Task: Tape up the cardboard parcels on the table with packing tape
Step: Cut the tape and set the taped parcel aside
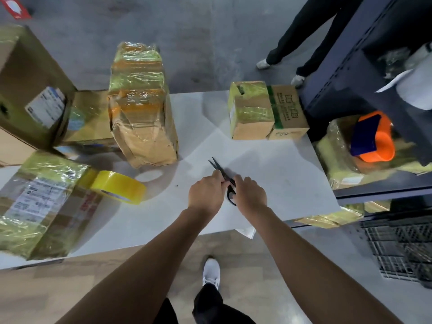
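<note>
- We grip one scissors [219,169] at desk [280,174] centre: left hand [205,192] pinching, right hand [250,195] on handle.
- Desk bare to near, right edges.
- Six parcels [142,106] along left, far edges; one tape roll [119,187] left.

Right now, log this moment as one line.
left hand: grips scissors | right hand: grips scissors | tape roll: on table, not held

One tape roll [119,187], one pair of scissors [219,168]
</note>
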Action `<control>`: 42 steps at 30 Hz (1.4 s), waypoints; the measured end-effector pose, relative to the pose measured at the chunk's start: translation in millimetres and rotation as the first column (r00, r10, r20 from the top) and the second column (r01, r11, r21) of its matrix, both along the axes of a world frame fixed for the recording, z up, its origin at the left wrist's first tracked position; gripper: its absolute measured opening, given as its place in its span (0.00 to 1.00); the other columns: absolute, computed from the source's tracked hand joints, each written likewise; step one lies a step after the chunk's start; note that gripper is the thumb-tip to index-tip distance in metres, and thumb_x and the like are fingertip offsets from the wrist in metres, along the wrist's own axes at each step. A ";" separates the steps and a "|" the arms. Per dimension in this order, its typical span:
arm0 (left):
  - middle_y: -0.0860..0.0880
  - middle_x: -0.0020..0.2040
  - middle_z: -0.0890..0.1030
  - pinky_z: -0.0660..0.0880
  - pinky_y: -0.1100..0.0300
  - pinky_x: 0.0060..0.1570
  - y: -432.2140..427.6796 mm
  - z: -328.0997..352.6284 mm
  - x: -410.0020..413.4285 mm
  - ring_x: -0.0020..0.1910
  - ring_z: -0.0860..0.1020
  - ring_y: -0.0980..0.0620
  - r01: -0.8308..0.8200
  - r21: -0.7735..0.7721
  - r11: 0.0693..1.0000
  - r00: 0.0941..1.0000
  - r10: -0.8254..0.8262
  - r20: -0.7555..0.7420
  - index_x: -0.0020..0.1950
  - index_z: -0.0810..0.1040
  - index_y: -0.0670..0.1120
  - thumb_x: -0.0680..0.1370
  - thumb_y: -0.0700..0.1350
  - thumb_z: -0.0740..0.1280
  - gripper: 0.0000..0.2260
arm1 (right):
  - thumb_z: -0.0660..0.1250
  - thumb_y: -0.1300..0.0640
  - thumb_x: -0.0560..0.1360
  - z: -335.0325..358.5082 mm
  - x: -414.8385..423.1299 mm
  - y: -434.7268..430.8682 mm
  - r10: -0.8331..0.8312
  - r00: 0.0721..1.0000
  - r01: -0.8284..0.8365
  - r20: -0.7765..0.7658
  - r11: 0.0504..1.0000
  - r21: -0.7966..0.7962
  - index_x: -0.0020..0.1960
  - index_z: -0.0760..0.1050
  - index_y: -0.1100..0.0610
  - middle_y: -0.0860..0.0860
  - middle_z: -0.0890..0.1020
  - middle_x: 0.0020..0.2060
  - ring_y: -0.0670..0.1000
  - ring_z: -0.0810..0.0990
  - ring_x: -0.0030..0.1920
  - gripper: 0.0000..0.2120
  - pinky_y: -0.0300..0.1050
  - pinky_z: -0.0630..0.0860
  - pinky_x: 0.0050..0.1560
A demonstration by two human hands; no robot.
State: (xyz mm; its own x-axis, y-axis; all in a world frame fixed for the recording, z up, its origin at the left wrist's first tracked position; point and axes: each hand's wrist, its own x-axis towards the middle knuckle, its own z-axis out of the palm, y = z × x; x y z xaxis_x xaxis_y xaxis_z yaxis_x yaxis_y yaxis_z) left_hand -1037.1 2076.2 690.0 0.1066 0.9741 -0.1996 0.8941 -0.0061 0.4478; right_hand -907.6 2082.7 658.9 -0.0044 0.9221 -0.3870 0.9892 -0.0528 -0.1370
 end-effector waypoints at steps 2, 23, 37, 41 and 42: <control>0.45 0.49 0.82 0.67 0.56 0.40 -1.3 1.3 -5.1 0.48 0.80 0.42 -0.012 0.013 1.000 1.000 0.012 -0.001 0.56 0.72 0.43 0.84 0.52 0.57 0.12 | 0.60 0.53 0.82 0.7 -2.8 0.1 0.025 0.999 -0.026 -0.023 1.000 -0.015 0.78 0.55 0.49 0.56 0.76 0.54 0.56 0.77 0.53 0.27 0.44 0.68 0.43; 0.46 0.41 0.83 0.77 0.49 0.43 -36.7 32.7 -194.5 0.44 0.80 0.42 -0.670 0.001 0.742 0.724 0.654 0.220 0.50 0.74 0.45 0.81 0.52 0.62 0.10 | 0.67 0.62 0.74 75.1 -157.7 33.3 0.379 0.667 -0.422 -0.641 0.902 0.095 0.55 0.76 0.53 0.44 0.80 0.37 0.48 0.79 0.40 0.12 0.38 0.73 0.40; 0.42 0.43 0.82 0.78 0.55 0.39 -27.2 26.3 -235.1 0.40 0.81 0.48 -0.498 -0.768 0.403 -0.172 0.822 0.543 0.49 0.77 0.42 0.80 0.52 0.65 0.13 | 0.68 0.53 0.78 79.2 -216.9 48.3 0.320 0.775 -0.476 -0.544 0.863 -0.171 0.57 0.69 0.45 0.46 0.82 0.42 0.46 0.77 0.36 0.10 0.34 0.70 0.28; 0.46 0.36 0.78 0.76 0.59 0.35 -34.3 21.8 -245.3 0.32 0.77 0.51 -0.567 -0.708 0.421 -0.063 0.835 0.547 0.47 0.75 0.42 0.78 0.44 0.70 0.06 | 0.70 0.52 0.77 76.9 -226.7 37.9 0.346 0.754 -0.537 -0.559 0.814 -0.221 0.57 0.71 0.51 0.50 0.82 0.40 0.50 0.79 0.39 0.12 0.45 0.73 0.42; 0.46 0.37 0.79 0.76 0.59 0.35 -38.5 19.3 -251.3 0.32 0.77 0.52 -0.559 -0.706 0.435 -0.046 0.834 0.550 0.48 0.75 0.44 0.77 0.43 0.71 0.06 | 0.70 0.51 0.77 76.4 -228.1 34.7 0.359 0.748 -0.558 -0.559 0.796 -0.235 0.57 0.71 0.51 0.51 0.82 0.40 0.50 0.79 0.39 0.12 0.46 0.73 0.43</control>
State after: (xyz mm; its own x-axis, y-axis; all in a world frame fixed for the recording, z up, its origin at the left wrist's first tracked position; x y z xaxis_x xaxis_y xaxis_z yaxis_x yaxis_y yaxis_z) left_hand -1288.4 2037.6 709.4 -0.3843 0.5802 -0.7181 -0.4081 0.5910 0.6959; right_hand -1135.7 2117.3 735.2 -0.6572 0.5435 -0.5221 0.7196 0.2465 -0.6492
